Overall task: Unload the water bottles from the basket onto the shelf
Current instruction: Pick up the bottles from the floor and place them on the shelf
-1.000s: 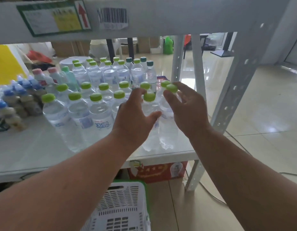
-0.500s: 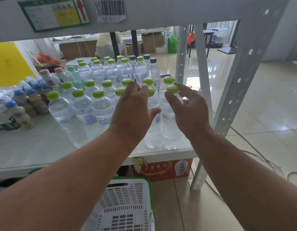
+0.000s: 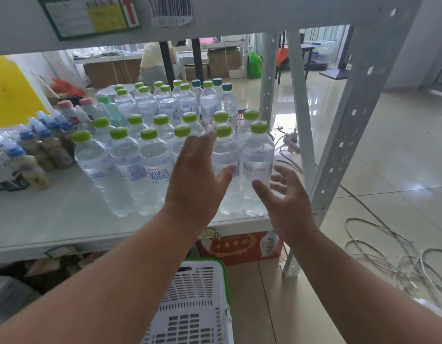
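Bottles [image 3: 257, 167] stand in rows on the shelf [image 3: 53, 219], green caps up, the front row reaching close to the right-hand edge. My left hand [image 3: 197, 180] is spread, palm forward, holding nothing, in front of the front-row bottles; whether it touches one I cannot tell. My right hand [image 3: 287, 197] is also empty, fingers splayed, just beside the end bottle. The basket [image 3: 197, 304] sits on the floor below the shelf; only its near wall shows, so I cannot tell whether any bottles are left in it. I judge the step in hand is letting go and squaring up the row. To do it well I would keep both palms low on the bottle bodies, not the caps, and draw away straight back so nothing tips toward the edge.
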